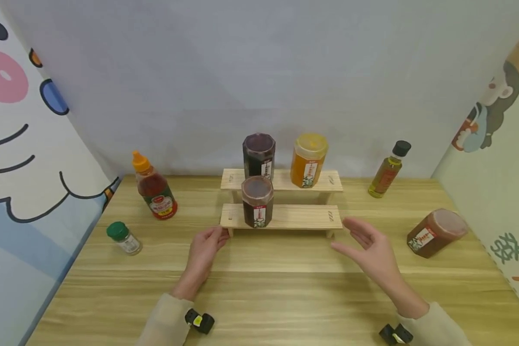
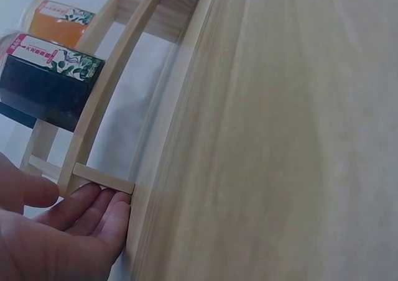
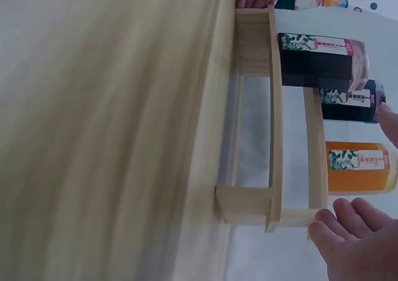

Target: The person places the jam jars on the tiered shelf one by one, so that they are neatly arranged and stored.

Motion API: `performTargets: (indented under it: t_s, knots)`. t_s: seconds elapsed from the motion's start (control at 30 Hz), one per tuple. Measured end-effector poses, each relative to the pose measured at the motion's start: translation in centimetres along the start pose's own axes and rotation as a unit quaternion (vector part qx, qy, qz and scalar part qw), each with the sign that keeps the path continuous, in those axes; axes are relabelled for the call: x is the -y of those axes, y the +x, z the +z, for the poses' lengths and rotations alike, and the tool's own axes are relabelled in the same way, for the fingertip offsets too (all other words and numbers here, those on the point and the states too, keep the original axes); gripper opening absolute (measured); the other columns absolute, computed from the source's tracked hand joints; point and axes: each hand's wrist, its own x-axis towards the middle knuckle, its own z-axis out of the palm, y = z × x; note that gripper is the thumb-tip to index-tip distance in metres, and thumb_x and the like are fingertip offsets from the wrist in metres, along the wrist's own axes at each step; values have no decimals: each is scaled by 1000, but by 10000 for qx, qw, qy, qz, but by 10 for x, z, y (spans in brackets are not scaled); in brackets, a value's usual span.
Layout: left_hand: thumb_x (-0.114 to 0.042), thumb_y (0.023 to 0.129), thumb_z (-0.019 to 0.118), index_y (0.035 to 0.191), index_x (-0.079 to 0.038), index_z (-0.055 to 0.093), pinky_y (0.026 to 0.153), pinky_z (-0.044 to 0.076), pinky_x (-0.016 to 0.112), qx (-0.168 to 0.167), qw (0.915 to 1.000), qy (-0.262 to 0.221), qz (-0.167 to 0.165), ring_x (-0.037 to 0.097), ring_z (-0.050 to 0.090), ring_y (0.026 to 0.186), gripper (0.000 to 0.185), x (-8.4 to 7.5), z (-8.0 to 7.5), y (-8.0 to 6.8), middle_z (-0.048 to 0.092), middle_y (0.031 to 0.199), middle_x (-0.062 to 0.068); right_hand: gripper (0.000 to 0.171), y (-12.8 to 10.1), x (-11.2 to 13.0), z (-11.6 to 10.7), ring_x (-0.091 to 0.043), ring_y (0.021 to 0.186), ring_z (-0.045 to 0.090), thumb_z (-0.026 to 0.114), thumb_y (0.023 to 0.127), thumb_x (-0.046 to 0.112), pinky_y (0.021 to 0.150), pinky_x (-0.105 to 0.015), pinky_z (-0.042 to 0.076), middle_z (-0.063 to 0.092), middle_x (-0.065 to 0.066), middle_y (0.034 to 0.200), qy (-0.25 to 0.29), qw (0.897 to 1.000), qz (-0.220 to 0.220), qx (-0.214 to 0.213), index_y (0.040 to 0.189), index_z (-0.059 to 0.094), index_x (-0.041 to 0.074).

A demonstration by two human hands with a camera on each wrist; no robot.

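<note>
Both hands flank the two-step wooden rack (image 1: 285, 216) at the centre of the frame, one at each end of its lower step, as you would bracket a rack to steady or shift it without tipping what it carries. And it carries plenty: a dark jar (image 1: 257, 202) stands on the lower step, left of centre, with a second dark jar (image 1: 259, 156) and an orange honey jar (image 1: 308, 160) on the upper step behind. The left hand (image 1: 204, 250) has relaxed, nearly straight fingertips (image 2: 102, 206) right at the rack's left foot, gripping nothing; actual contact with the wood is hard to call. The right hand (image 1: 372, 247) hovers just off the right end, palm turned inward, fingers spread loose, holding nothing and apart from the wood. Around them on the table (image 1: 259, 288): a red sauce bottle (image 1: 155, 190) and a green-capped shaker (image 1: 124, 238) at left, an oil bottle (image 1: 389, 170) at upper right, and a brown jar (image 1: 434, 233) lying on its side at right.
</note>
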Motion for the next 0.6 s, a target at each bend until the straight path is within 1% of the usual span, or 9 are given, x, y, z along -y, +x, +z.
performTargets:
  t_s: [0.13,0.23,0.37,0.47,0.6]
  knots:
    - [-13,103,44,121,16,53,95,47,35,-32,10000,-23,32,35,56,110,36,-1,0,0,57,118,29,65,-9,-5,-12,-27,123,48,81,77,12,98,-21,41,53,-17,131,-206,9997,137,-62,132,51,-4]
    - [-13,103,44,120,18,53,95,47,36,-31,9999,-53,80,36,55,111,36,0,0,1,57,118,30,63,-15,-7,-23,-26,122,49,81,78,11,96,-20,42,53,-18,131,-325,9992,143,-171,132,51,-4]
    - [-13,103,44,120,18,53,95,47,36,-49,9999,-96,98,36,56,110,36,1,0,1,57,117,30,60,-20,-11,-36,-17,117,53,80,77,6,94,-21,44,54,-23,127,-486,9982,17,-355,129,53,-7]
    - [-13,103,44,120,18,53,95,47,36,-34,9999,-100,105,36,55,111,37,0,-1,1,56,118,30,57,-24,-16,-45,-9,113,55,81,77,5,92,-20,45,56,-23,125,-649,9963,35,-557,126,54,-9]
    - [-14,103,44,122,18,52,96,47,36,28,9999,-83,112,36,54,112,38,-1,0,0,55,119,30,56,-29,-24,-55,-6,110,56,81,76,4,91,-18,45,58,-22,122,-822,9930,113,-836,124,55,-10]
